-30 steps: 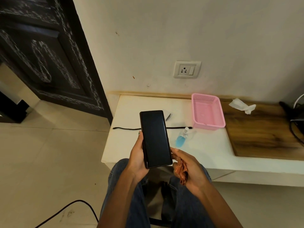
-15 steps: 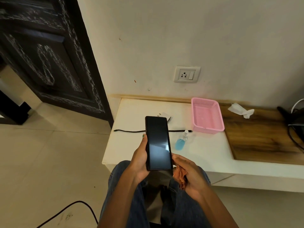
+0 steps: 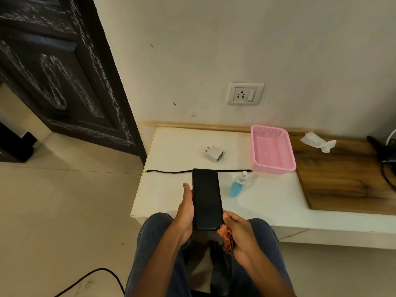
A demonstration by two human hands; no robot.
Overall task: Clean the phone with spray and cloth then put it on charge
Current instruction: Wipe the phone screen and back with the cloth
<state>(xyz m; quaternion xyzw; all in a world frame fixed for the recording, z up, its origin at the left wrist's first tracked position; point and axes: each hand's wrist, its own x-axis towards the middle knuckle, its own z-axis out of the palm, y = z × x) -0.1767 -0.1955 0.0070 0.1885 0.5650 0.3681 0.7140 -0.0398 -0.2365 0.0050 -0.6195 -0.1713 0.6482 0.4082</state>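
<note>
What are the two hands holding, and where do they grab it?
The left hand grips the phone by its long left edge, thumb along the side. The right hand holds a bunched orange cloth beside the phone's lower right corner.

Open white tabletop [image 3: 171, 189] left of phone [image 3: 207, 199]; cable [image 3: 171, 172] stretches across behind it; bottle [image 3: 237, 185] just right, pink basket [image 3: 272, 150] beyond; charger [image 3: 214, 153] sits below socket [image 3: 245, 94].

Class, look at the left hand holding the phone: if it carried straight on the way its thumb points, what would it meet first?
Probably the black cable lying across the white table, beyond the left hand and phone. Depth is unclear from one view, so the hand might pass above it.
</note>
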